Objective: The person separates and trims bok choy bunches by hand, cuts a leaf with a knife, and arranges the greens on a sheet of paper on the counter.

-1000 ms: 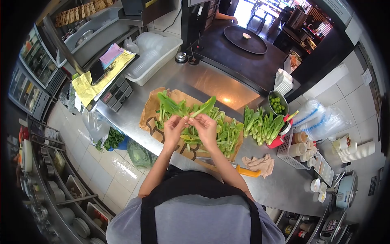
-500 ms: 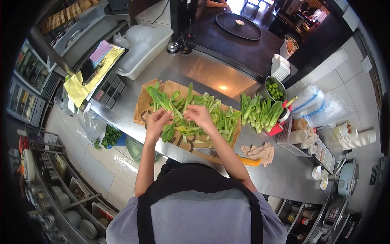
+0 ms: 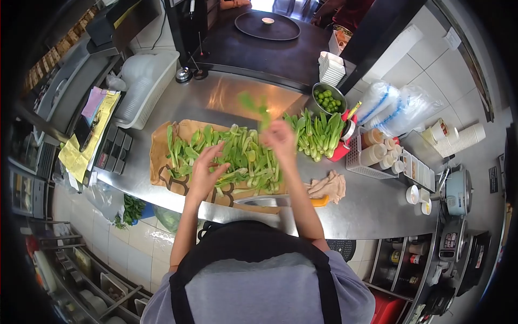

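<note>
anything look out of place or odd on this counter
The knife, perhaps: it lies bare along the near edge of the brown paper, crossed over by the person's right forearm, an awkward spot for a blade. No spill stands out.

No wording is legible; the brown paper [image 3: 159,155] on the tabletop [image 3: 367,216] bears large dark markings, partly covered; the clear plastic packs [image 3: 373,102] carry blue bands, their detail blurred; the small dark sign [image 3: 493,180] at far right and the markings on the jars [image 3: 395,256] beneath the tabletop are too small to read.
</note>
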Action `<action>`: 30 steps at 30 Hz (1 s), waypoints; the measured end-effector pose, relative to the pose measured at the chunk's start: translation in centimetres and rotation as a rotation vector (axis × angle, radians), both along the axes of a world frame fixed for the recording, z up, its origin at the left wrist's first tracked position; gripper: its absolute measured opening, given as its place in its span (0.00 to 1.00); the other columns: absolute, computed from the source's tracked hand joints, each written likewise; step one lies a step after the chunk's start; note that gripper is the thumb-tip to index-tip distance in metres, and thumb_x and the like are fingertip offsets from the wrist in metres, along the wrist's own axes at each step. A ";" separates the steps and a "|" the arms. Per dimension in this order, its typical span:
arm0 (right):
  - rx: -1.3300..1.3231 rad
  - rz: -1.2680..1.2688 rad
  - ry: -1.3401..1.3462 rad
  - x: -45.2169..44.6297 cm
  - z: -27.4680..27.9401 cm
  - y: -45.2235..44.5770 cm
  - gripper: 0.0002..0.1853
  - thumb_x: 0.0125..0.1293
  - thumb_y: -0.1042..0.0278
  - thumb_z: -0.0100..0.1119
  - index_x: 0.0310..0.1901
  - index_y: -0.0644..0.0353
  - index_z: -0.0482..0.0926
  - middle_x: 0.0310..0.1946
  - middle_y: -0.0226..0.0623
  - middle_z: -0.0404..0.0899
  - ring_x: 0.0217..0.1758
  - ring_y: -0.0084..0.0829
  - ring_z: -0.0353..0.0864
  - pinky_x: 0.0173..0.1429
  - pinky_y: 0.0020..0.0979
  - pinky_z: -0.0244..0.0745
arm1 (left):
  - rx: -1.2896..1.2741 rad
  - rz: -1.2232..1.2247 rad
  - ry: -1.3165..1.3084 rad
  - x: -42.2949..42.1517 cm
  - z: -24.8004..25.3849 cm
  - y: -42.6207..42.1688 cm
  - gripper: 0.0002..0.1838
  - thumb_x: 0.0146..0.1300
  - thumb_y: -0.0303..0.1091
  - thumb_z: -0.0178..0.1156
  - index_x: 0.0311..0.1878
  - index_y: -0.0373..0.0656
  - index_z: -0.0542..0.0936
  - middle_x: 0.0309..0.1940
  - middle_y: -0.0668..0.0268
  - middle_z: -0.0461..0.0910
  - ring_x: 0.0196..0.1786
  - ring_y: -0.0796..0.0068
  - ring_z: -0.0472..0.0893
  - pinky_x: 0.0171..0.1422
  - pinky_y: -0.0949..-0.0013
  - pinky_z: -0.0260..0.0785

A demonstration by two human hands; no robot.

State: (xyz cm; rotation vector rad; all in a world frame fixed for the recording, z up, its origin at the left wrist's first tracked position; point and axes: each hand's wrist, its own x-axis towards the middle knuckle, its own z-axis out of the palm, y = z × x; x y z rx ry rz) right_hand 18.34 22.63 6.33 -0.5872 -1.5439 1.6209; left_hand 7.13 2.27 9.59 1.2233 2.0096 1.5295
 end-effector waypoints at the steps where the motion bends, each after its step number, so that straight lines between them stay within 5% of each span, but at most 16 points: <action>1: 0.155 -0.149 -0.061 1.1 0.2 2.4 0.13 0.56 0.73 0.63 0.42 0.61 0.72 0.28 0.32 0.78 0.24 0.21 0.77 0.26 0.21 0.71 | -0.016 0.064 -0.023 -0.1 0.0 -0.1 0.25 0.50 0.22 0.64 0.54 0.45 0.76 0.47 0.62 0.73 0.48 0.67 0.75 0.46 0.68 0.72; 4: 0.429 -0.514 -0.438 4.7 -1.1 8.6 0.12 0.55 0.73 0.63 0.40 0.64 0.73 0.30 0.41 0.77 0.29 0.34 0.78 0.32 0.30 0.74 | -0.148 0.127 0.391 -1.4 -2.2 -1.0 0.18 0.48 0.22 0.64 0.45 0.44 0.79 0.41 0.60 0.72 0.46 0.62 0.73 0.48 0.65 0.68; 5: 0.570 -0.545 -0.580 6.1 -2.7 10.2 0.13 0.55 0.73 0.63 0.41 0.64 0.73 0.33 0.42 0.76 0.32 0.37 0.78 0.35 0.32 0.73 | -0.133 0.137 0.384 -1.1 -2.6 -0.8 0.12 0.44 0.21 0.64 0.36 0.42 0.80 0.36 0.60 0.69 0.43 0.59 0.71 0.49 0.62 0.65; 7: 0.858 -0.599 -0.866 7.8 -4.2 11.6 0.15 0.54 0.72 0.63 0.43 0.63 0.74 0.37 0.46 0.74 0.38 0.44 0.77 0.42 0.37 0.73 | -0.196 0.085 0.447 -0.5 -3.8 -0.8 0.11 0.43 0.21 0.63 0.34 0.42 0.81 0.35 0.61 0.69 0.42 0.59 0.70 0.48 0.62 0.65; 11: 0.660 -0.411 -0.683 5.4 -1.9 6.2 0.14 0.51 0.71 0.65 0.40 0.60 0.77 0.42 0.43 0.73 0.45 0.46 0.74 0.48 0.40 0.70 | -0.269 0.048 0.528 0.7 -6.0 -0.2 0.10 0.41 0.20 0.62 0.31 0.42 0.80 0.34 0.61 0.67 0.42 0.60 0.69 0.48 0.62 0.66; 15: 0.957 0.217 -0.660 1.4 -1.3 -1.5 0.07 0.47 0.71 0.65 0.31 0.57 0.82 0.36 0.34 0.75 0.46 0.39 0.73 0.48 0.38 0.67 | -0.237 0.093 0.488 0.4 -6.3 -1.0 0.11 0.41 0.20 0.62 0.31 0.42 0.80 0.34 0.61 0.67 0.43 0.60 0.69 0.48 0.62 0.66; 18: 1.156 0.352 -0.827 0.0 -2.8 -4.6 0.09 0.45 0.72 0.63 0.31 0.54 0.83 0.35 0.32 0.75 0.46 0.35 0.70 0.47 0.36 0.63 | -0.301 0.197 0.464 -0.7 -5.4 -2.7 0.12 0.41 0.19 0.61 0.32 0.42 0.80 0.34 0.61 0.67 0.42 0.59 0.70 0.48 0.61 0.65; 24: 1.290 0.331 -0.754 0.9 -4.0 -6.3 0.09 0.42 0.74 0.60 0.30 0.54 0.80 0.31 0.29 0.75 0.43 0.34 0.68 0.45 0.35 0.59 | -0.290 0.358 0.425 -2.3 -4.6 -7.1 0.11 0.44 0.19 0.62 0.34 0.42 0.80 0.35 0.61 0.69 0.44 0.59 0.71 0.46 0.63 0.66; 30: 0.931 0.417 -0.632 2.6 -2.3 -6.5 0.10 0.46 0.68 0.65 0.32 0.52 0.77 0.28 0.24 0.79 0.40 0.29 0.71 0.44 0.34 0.57 | -0.278 0.422 0.431 -2.3 -3.9 -9.3 0.10 0.47 0.21 0.63 0.35 0.40 0.80 0.35 0.61 0.68 0.42 0.61 0.71 0.47 0.63 0.65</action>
